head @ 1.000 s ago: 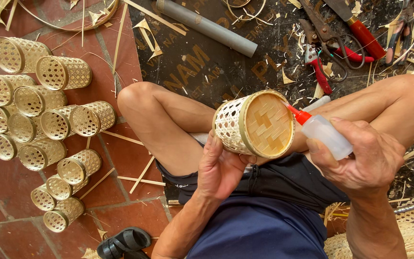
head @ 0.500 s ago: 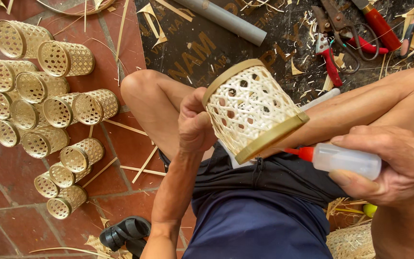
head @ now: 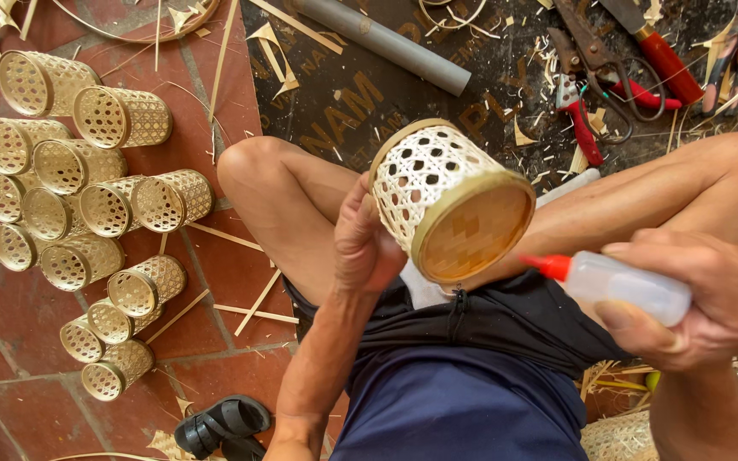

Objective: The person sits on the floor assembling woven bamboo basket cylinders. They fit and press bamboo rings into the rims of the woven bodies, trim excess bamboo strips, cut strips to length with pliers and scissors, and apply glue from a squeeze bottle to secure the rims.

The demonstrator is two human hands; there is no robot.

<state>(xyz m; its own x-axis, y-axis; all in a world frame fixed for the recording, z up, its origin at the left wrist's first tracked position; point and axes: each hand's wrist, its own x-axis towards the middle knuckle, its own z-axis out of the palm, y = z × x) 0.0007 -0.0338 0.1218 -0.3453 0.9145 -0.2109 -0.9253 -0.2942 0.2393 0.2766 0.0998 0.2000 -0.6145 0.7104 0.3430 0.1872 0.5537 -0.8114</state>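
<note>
Person is sitting cross-legged. Left hand (head: pixel 365 248) is gripping a woven bamboo cup (head: pixel 446 201) by its side, tilted, closed base facing the camera. Right hand (head: pixel 702 299) is closing around a clear glue bottle (head: pixel 629 286), its red nozzle (head: pixel 548 266) pointing at the cup's lower rim, just beside it; can't tell if touching. Left of the left hand, finished cups (head: pixel 87 196) are lying clustered on the brick floor (head: pixel 224 273). Beyond the right hand, red-handled pliers (head: pixel 578 111) and a grey tube (head: pixel 386 43) are lying on a dark mat (head: pixel 326 102).

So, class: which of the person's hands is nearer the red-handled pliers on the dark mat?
Right hand, below the pliers; left hand is farther off, down-left.
</note>
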